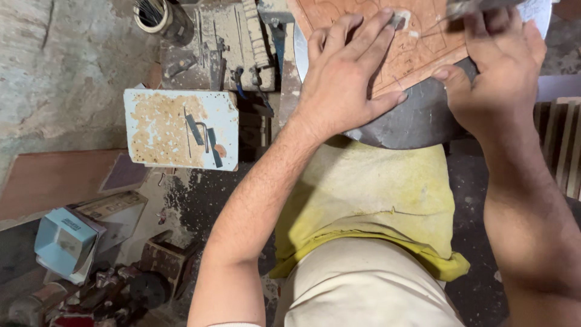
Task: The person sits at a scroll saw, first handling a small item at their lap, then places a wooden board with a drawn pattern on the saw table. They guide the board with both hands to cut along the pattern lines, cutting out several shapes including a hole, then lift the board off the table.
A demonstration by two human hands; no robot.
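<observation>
On the round table (417, 121), left hand (345, 79) lies spread flat — pressing the wooden sheet (423, 42).

Bare forearms, yellow cloth (363, 194) over lap, pale trousers (363, 284).

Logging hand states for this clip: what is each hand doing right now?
Left hand: open, fingers spread, pressing flat on the reddish-brown sheet on the round dark slab.
Right hand: closed around a dark tool at the sheet's far edge.
</observation>
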